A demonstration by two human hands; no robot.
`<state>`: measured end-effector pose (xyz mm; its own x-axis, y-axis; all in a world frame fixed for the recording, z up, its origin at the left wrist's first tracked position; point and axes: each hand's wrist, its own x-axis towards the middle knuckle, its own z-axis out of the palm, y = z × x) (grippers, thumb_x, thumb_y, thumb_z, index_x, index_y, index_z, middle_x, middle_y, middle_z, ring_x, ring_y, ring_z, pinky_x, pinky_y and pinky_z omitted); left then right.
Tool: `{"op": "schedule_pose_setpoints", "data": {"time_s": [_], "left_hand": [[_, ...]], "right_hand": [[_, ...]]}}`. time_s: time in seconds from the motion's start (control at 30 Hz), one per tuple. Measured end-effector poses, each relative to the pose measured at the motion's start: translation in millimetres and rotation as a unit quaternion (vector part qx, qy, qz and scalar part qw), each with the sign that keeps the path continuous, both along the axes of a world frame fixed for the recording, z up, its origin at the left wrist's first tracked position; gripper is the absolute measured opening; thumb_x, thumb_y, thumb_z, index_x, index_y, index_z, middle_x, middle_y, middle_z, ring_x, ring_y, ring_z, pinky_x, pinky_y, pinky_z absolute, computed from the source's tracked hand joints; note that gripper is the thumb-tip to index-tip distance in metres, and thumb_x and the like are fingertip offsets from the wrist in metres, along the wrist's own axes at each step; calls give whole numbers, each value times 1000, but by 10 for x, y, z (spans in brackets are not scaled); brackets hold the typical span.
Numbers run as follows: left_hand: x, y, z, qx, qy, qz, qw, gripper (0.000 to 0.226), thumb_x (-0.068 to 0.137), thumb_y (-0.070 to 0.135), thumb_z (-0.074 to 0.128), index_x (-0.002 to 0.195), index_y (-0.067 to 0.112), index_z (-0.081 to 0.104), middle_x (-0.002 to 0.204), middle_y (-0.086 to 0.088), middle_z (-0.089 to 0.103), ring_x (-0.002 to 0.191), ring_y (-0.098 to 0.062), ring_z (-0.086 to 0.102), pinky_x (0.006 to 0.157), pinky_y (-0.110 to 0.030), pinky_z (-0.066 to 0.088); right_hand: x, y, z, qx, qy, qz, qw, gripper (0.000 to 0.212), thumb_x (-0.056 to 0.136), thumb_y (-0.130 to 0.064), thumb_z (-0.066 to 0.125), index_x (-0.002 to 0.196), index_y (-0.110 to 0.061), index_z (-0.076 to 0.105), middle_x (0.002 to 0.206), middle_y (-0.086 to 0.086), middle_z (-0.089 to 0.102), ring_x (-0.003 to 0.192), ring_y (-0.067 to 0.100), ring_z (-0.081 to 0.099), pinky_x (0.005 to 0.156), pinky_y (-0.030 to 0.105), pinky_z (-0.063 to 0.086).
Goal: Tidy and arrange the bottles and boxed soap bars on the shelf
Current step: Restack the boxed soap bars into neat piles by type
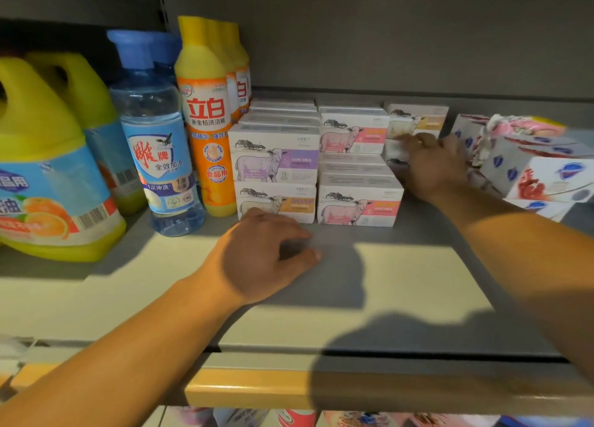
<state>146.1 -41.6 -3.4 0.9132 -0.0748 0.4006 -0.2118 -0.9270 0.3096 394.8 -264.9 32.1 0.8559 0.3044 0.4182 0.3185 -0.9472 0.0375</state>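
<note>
Boxed soap bars with a sheep picture stand in stacks at the middle of the shelf [128, 298]: a purple-label box [276, 166] on an orange-label box [289, 201], and pink-label boxes [358, 206] to their right. My left hand [266, 256] rests on the shelf just in front of the orange-label box, fingers loosely curled, holding nothing. My right hand [432, 166] reaches to the back-right stack and grips a white soap box [394, 151] under a yellow-label box [418, 121]. Bottles stand at the left: a clear blue-capped bottle [157, 143] and orange dish-soap bottles [205, 121].
Two big yellow jugs [48, 169] fill the far left. Tilted blue-and-white soap packs [533, 172] lie piled at the right, close to my right wrist. The shelf's front edge has an orange price rail [250, 388]; more goods show on the shelf below.
</note>
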Motion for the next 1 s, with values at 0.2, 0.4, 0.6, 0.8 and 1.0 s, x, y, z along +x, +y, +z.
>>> {"op": "schedule_pose_setpoints", "data": {"time_s": [0.2,0.4,0.6,0.8,1.0], "left_hand": [[20,9,-19,1,-15,-5,1000,64,81,67,41,108,21,76,112,5,74,110,-14,65,101,-31,41],[49,47,-72,17,13,12,1000,73,77,76,30,116,29,71,120,9,70,119,-17,58,104,-31,38],[29,59,-54,-36,-1,13,999,72,77,74,36,124,29,65,117,5,70,111,-20,61,93,-28,46],[-91,45,40,-285,-79,-46,954,30,84,64,42,105,52,60,89,27,69,79,-3,66,74,-26,54],[-152,23,131,-389,-47,-118,912,27,79,53,61,104,43,66,87,-2,74,75,-25,71,64,-41,58]], "right_hand": [[-184,-50,23,-40,-89,-17,995,47,90,-33,60,132,-15,51,127,16,55,120,37,39,99,45,32],[-671,-141,367,104,-149,9,983,42,91,-29,58,125,-5,55,118,22,56,107,42,55,83,43,44],[-1329,-181,628,347,-60,105,930,35,89,-30,65,123,-21,59,115,3,63,104,23,59,88,38,50],[-2026,92,357,413,127,235,871,9,87,-25,67,87,-34,66,85,-21,67,79,-10,63,68,11,47],[-2217,388,132,463,215,260,820,10,87,-25,70,81,-32,70,86,-15,72,82,-4,65,73,18,54]]}}
